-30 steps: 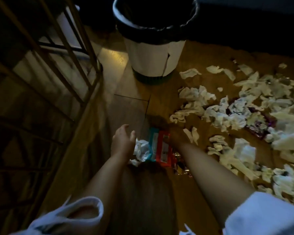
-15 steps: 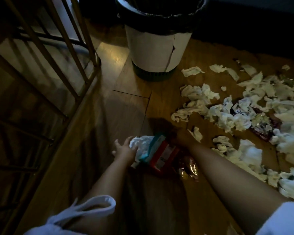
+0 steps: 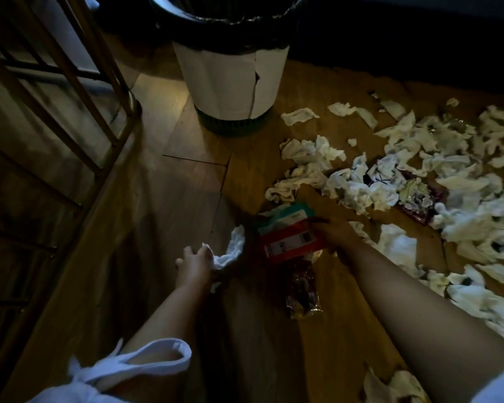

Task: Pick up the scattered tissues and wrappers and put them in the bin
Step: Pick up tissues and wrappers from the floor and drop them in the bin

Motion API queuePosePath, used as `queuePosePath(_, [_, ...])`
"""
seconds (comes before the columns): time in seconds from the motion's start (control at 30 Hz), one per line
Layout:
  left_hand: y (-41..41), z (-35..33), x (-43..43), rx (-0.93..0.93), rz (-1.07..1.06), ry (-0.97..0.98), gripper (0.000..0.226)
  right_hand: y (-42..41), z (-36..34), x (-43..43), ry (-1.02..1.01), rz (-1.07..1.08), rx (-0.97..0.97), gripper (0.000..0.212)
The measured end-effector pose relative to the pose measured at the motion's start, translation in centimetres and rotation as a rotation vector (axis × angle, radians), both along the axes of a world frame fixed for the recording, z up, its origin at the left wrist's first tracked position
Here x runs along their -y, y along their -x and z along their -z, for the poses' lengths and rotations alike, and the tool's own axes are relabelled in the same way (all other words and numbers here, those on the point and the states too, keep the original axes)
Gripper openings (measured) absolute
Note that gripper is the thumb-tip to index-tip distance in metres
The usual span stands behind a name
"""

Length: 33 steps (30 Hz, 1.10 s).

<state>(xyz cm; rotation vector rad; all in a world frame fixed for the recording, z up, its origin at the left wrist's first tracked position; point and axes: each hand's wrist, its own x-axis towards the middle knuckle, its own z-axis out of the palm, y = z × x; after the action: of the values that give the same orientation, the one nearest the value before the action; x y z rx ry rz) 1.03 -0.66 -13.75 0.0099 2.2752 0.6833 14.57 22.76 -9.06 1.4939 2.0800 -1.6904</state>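
Observation:
A white bin (image 3: 230, 80) with a black liner stands at the top centre on the wooden floor. My left hand (image 3: 194, 261) grips a white tissue (image 3: 230, 251) low over the floor. My right hand (image 3: 333, 232), in shadow, holds a bundle of wrappers: a red one (image 3: 288, 245), a teal one (image 3: 285, 218) and a crinkled dark foil one (image 3: 301, 286) hanging below. Both hands are close together, well in front of the bin. Many crumpled white tissues (image 3: 309, 152) and some wrappers (image 3: 416, 199) lie scattered over the floor to the right.
A wooden rack with slanted bars (image 3: 70, 91) fills the left side, right beside the bin. Bare floorboards (image 3: 192, 184) stretch between my hands and the bin. The top right of the view is dark.
Both hands have risen slightly with their load, and the wrapper bundle has tilted. My left hand has closed round the tissue. The view has tipped, so the bin sits higher in frame.

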Motion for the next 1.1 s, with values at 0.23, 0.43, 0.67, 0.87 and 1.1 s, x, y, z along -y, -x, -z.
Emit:
queuePosePath(0.23, [-1.1,-0.2,1.4,-0.072,-0.011,-0.046,0.009,0.9,4.6,0.5,-0.271,-0.136,0.142,0.024])
queuePosePath(0.43, [-0.3,-0.5,1.6,-0.141,0.045,-0.062,0.010,1.1,5.2,0.5,-0.296,-0.090,0.198,0.030])
queuePosePath(0.67, [1.0,-5.6,0.1,0.082,-0.150,-0.180,0.036,1.6,1.5,0.5,-0.264,-0.038,0.111,0.028])
queuePosePath(0.87, [1.1,-14.9,-1.8,0.040,-0.308,-0.291,0.035,1.1,-6.8,0.9,-0.269,0.089,-0.075,0.021])
queuePosePath(1.1, [3.6,-24.6,-6.2,-0.044,-0.382,-0.486,0.051,2.9,-17.1,-0.1,-0.332,0.138,-0.349,0.008])
